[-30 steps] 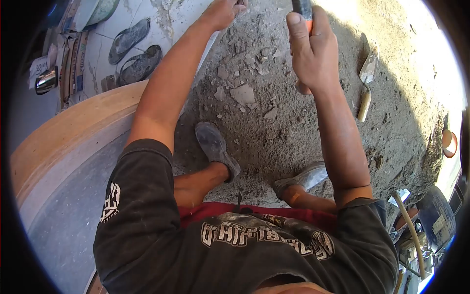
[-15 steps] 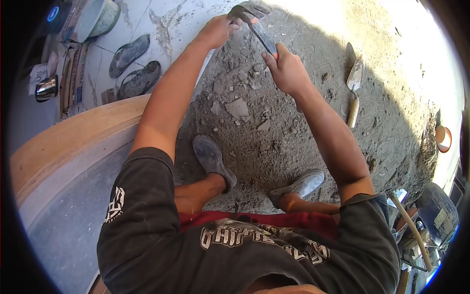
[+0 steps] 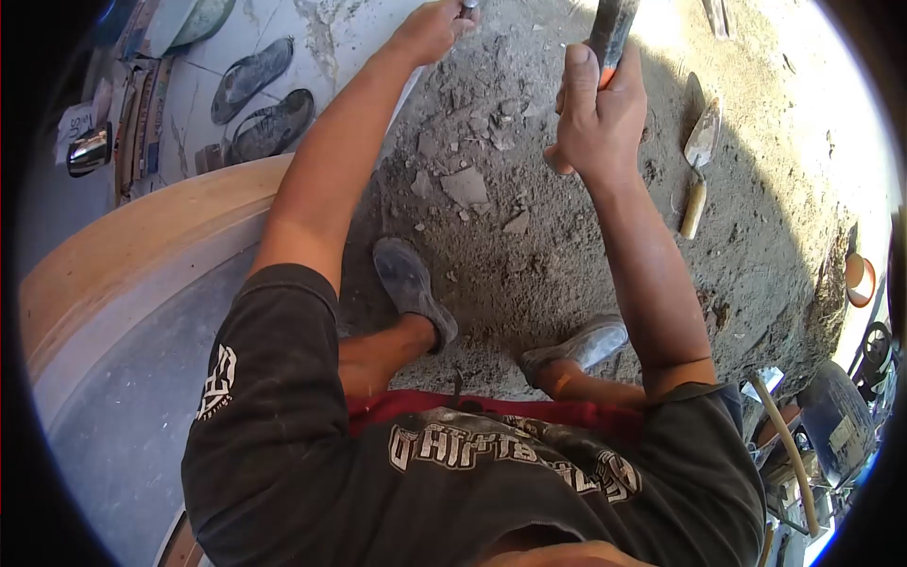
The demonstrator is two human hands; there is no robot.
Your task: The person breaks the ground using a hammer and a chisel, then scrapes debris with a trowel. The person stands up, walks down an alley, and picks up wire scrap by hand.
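My left hand is closed around an upright metal rod, probably a chisel, at the edge where white tile meets rough mortar. Only the rod's round top end shows above my fingers. Gripped in my right hand is a hammer with a dark handle and an orange band; its head lies beyond the top of the view. The hammer is raised, apart from the rod. Below my hands lie broken chips on the grey mortar floor.
A trowel lies to the right on the mortar. Sandals rest on the tiles at left, near a bucket. A curved wooden edge borders my left side. A clay-coloured pot and a wheelbarrow are at right.
My right hand has swung the hammer up and to the right, away from the rod. My left hand has shifted slightly up in view, still gripping the rod.
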